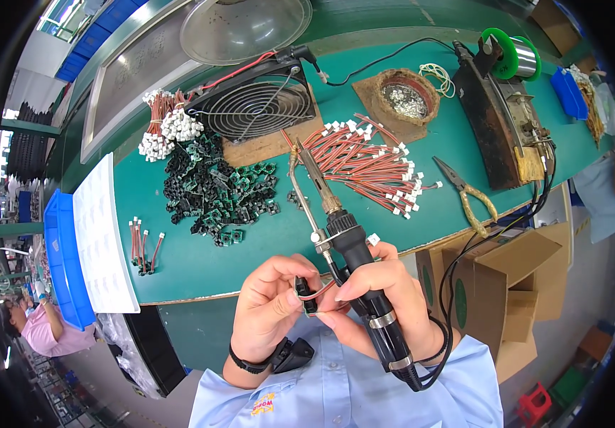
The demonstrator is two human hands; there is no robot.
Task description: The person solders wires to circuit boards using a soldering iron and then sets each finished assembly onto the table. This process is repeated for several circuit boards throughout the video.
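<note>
My left hand [266, 303] pinches a small circuit board with a black part [304, 291] just past the table's front edge. In my right hand [400, 299] is a black soldering iron [352, 242] with a thin solder feed tube alongside, its tip pointing up and away over the table. The fingertips of this hand also meet a short red wire [318, 291] at the board; whether the wire is joined there I cannot tell. Loose red wires with white connectors [375, 167] lie fanned beyond the iron, and a heap of black and green boards [214, 192] lies left of them.
A fan with a wire guard [257, 107] stands at the back, beside bundled wires [168, 125]. To the right are a solder dross bowl [411, 100], pliers [468, 196], a dark metal stand [489, 121] and a solder spool [518, 57]. Several wired boards [145, 250] lie left, near a white sheet [104, 232].
</note>
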